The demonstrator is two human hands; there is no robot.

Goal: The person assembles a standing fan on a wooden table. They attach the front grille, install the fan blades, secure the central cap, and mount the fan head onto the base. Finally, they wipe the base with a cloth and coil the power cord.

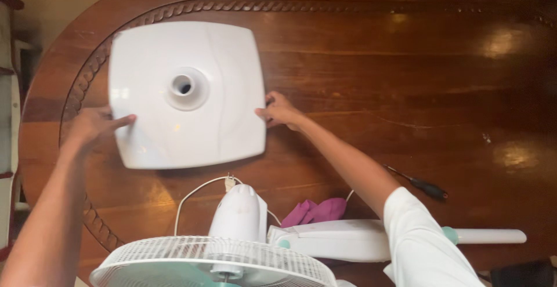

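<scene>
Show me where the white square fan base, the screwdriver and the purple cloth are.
white square fan base [226, 61]: head view, flat top surface right of its centre socket.
screwdriver [430, 190]: head view, on its dark handle.
purple cloth [316, 210]: head view, middle of the crumpled fabric.

Both arms are stretched forward and spread apart, the left one bare and rising from the lower left corner, the right one clad in a white short sleeve at the lower right. The left hand [93, 126] is held with its wrist straight, fingers pointed to the right and curled in a pinch. The right hand [279, 111] is turned leftward, its fingers likewise closed in a light grip.
</scene>
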